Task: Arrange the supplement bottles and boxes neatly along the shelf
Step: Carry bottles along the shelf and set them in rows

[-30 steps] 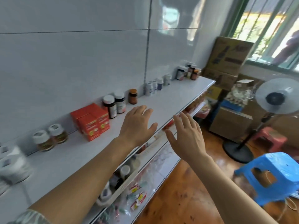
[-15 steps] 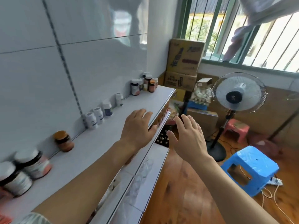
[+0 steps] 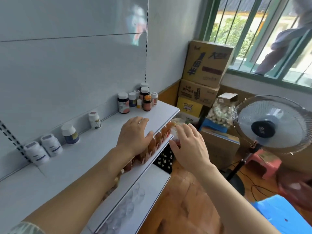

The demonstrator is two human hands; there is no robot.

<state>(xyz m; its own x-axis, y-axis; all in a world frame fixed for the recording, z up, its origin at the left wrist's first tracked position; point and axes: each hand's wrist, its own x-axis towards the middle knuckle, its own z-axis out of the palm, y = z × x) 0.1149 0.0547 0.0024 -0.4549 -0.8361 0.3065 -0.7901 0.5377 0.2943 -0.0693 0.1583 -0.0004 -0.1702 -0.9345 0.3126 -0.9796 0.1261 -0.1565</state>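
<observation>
Supplement bottles (image 3: 123,105) crowding shelf (image 3: 81,159) end, labels unreadable; left hand (image 3: 134,135), right hand (image 3: 189,146) hovering open, holding nothing.

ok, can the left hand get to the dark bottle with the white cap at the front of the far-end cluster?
Probably yes. The left hand is open, empty, over the top shelf, and bare shelf lies between it and the dark bottle, which stands at the near edge of the cluster with nothing in front.
</observation>
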